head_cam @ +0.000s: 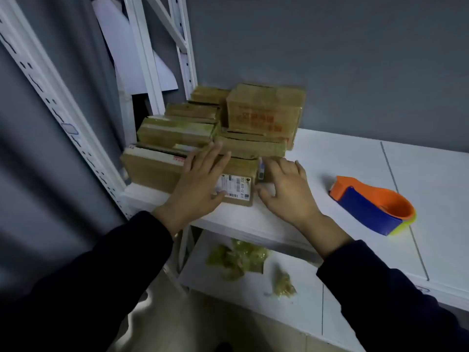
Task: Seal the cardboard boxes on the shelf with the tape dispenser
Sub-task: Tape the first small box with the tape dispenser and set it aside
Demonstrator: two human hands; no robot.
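Both hands' fingers are spread: left hand [200, 185] flat on the labelled box [239, 174] at the shelf's [330, 153] front edge, right hand [285, 190] just beside it; tape dispenser [373, 204] lies apart.

White shelf board [342, 158] w/ orange-blue tape dispenser [373, 207] lying on it. Cardboard boxes [177, 133] sit left of dispenser, well apart, some stacked, bunched by the upright post [83, 148]. Lower shelf [253, 290], below & left of dispenser: crumpled yellowish tape scraps [236, 257].
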